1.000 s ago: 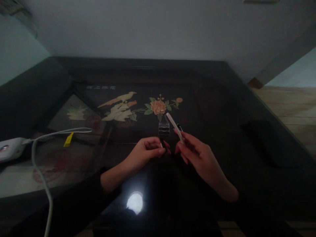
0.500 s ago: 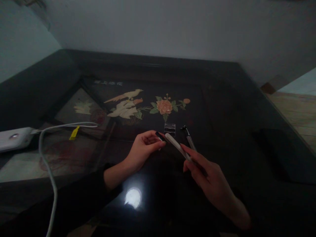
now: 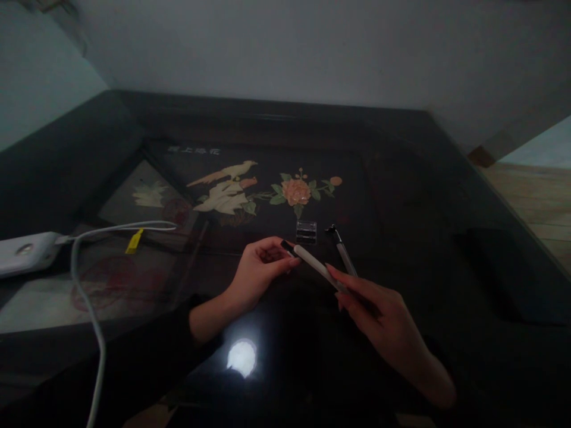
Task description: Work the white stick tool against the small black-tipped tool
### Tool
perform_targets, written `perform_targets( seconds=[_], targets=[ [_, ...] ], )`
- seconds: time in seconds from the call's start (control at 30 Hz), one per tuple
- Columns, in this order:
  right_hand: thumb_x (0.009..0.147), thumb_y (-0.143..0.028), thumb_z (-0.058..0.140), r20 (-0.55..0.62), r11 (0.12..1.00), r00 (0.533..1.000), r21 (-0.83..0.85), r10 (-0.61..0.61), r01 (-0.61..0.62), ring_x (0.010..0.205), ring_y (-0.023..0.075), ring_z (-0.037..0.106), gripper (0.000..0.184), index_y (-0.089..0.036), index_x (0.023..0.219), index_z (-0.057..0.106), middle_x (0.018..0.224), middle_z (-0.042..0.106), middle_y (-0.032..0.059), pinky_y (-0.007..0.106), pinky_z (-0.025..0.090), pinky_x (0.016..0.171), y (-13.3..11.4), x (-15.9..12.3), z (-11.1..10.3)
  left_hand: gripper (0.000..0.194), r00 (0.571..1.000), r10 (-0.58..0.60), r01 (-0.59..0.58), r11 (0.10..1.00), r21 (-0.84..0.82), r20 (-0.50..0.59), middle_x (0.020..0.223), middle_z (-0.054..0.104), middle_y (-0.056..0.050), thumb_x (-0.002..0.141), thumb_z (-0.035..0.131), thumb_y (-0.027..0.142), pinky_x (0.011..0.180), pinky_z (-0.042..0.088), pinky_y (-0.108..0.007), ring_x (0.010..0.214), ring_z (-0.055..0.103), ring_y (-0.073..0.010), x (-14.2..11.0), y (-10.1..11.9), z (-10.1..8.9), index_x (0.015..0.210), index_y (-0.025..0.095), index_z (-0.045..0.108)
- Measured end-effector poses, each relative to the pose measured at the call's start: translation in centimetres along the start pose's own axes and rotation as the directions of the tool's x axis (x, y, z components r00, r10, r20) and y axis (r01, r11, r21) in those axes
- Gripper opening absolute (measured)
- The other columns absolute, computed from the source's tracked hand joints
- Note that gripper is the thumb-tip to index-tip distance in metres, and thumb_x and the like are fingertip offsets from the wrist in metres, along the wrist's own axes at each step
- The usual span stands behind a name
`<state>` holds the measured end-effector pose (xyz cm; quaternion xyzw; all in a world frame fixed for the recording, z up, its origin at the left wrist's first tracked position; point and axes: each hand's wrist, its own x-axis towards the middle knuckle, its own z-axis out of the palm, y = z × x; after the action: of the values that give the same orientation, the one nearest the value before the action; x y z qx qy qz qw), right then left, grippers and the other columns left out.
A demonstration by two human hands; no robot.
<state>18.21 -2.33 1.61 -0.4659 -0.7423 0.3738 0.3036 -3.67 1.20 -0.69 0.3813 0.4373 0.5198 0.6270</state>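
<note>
My left hand [image 3: 257, 270] is closed, pinching a small black piece with a light edge [image 3: 286, 245] between thumb and fingertips. Closed around a slim pale rod-like handle [image 3: 314, 261] is my right hand [image 3: 379, 315]. The handle's rounded far end meets or overlaps the black piece; whether the two are joined I cannot tell. Just beyond them lies a small clear case [image 3: 306, 232] with dark contents. A thin silver and black tool [image 3: 344, 255] with a small angled head rests on the table to its right, its near end close to my right fingers.
The glossy dark table [image 3: 401, 196] has a bird-and-flower picture [image 3: 297, 193]. On the left, a white device [image 3: 27, 252] has a white cable [image 3: 91, 315] with a yellow tag [image 3: 134, 242]. A dark flat object [image 3: 517, 276] lies at right. A wall [image 3: 285, 53] stands behind.
The pale handle's far end has shifted slightly left and down, toward the black piece at my left fingertips. My right hand has moved very little.
</note>
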Motion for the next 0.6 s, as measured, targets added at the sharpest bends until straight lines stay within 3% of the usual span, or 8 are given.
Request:
perform_targets(
  seconds=[0.23,0.6],
  targets=[
    [0.091,-0.017,0.056,-0.004,0.999,1.0,0.04,-0.023,0.023,0.079,0.0151,0.069,0.039,-0.022,0.129,0.061,0.118,0.071,0.0067,0.028,0.057,0.074,0.0,0.2,0.4,0.022,0.999,-0.041,0.041,0.999,0.011,0.017,0.06,0.065,0.001,0.06,0.084,0.023,0.051,0.042,-0.018,0.053,0.055,-0.0079,0.1,0.0,0.2,0.066,0.014,0.065],
    [0.091,-0.011,0.054,-0.033,0.989,0.989,0.037,-0.144,0.145,0.097,0.0165,0.069,0.042,-0.021,0.131,0.058,0.119,0.071,0.0071,0.026,0.057,0.081,0.0,0.8,1.1,0.017,0.989,-0.095,0.091,0.995,0.047,0.11,0.058,0.065,0.002,0.059,0.081,0.018,0.05,0.043,-0.018,0.051,0.055,-0.0079,-0.2,0.6,0.9,0.068,0.013,0.068]
  ],
)
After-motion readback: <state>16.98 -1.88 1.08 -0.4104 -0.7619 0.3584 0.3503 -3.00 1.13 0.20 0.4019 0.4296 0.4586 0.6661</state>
